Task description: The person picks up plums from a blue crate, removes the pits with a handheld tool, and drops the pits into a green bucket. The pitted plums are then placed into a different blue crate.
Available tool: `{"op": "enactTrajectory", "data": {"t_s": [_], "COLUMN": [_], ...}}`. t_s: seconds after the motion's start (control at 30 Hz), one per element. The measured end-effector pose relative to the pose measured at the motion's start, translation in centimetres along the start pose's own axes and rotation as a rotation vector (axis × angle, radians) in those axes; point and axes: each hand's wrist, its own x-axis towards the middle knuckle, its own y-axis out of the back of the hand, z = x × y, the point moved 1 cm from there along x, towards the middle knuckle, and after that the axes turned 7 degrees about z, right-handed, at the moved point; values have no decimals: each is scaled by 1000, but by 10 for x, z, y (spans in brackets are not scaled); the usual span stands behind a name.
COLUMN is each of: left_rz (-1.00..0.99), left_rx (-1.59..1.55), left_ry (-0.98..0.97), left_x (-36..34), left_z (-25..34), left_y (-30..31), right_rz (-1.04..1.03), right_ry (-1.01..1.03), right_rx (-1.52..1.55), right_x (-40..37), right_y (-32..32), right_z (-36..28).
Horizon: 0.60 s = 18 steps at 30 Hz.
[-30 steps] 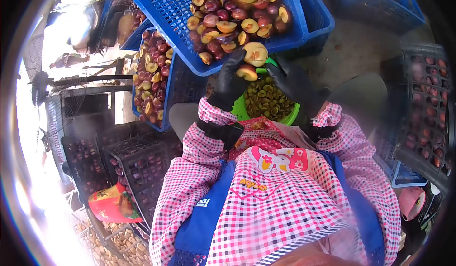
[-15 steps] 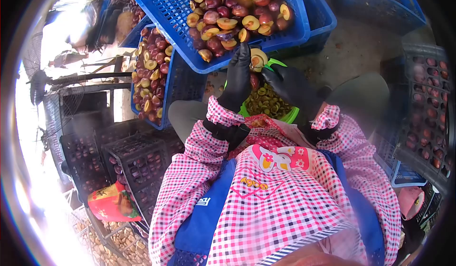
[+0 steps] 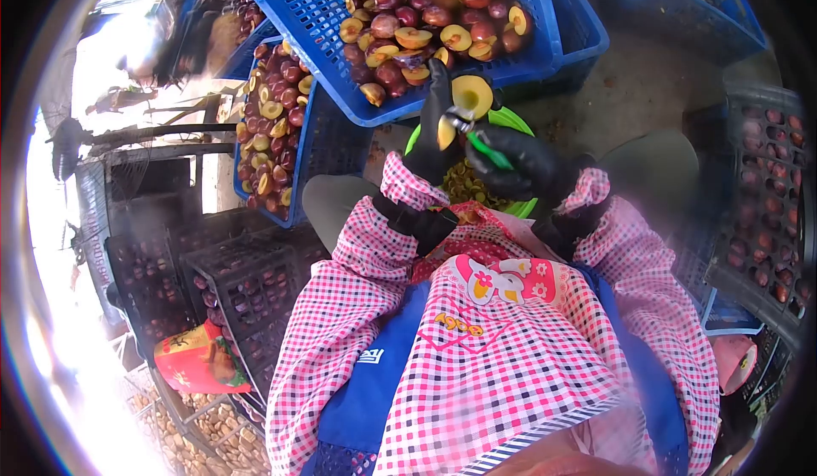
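Blown-out glare at left, probably daylight; dark, curved edges.

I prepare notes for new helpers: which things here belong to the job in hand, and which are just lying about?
Likely part of the job:
green-handled tool, in the right hand
plum halves, at the left hand
green tub beneath
blue crate of halved plums

Apparently just lying about:
red printed container
pink cylindrical object
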Motion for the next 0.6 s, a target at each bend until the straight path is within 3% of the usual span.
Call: {"op": "enactTrajectory", "data": {"t_s": [0.07,0.1,0.13,0.17,0.2,0.27,0.33,0.37,0.47,0.5,0.6], "left_rz": [171,213,284,432,506,577,428,431,69,-33,-84], "left_rx": [-1036,-862,-1173,-943,-804,-667,741,741,478,620,663], "left_ry": [1100,739,890,960,895,820,373,372,493,612,514], "left_x": [21,-1,10,22,23,35,50,61,83,92,96], "left_z": [5,-70,-66,-52,-80,-119,-123,-110,-83,-83,-104], "left_y": [-1,-16,13,51,87,137,163,152,78,54,13], "right_rz": [32,70,66,82,100,150,195,238,329,385,423], "right_ry": [58,129,132,126,121,106,86,102,128,148,236], "right_rx": [-144,-285,-287,-424,-562,-550,-533,-546,-590,-611,-546], "right_x": [-1,0,0,-1,-2,-1,2,5,9,10,3], "right_y": [-7,-8,-6,-1,2,4,4,4,7,8,3], "right_z": [0,-1,-2,-2,-2,-1,0,-1,0,0,-4]}}
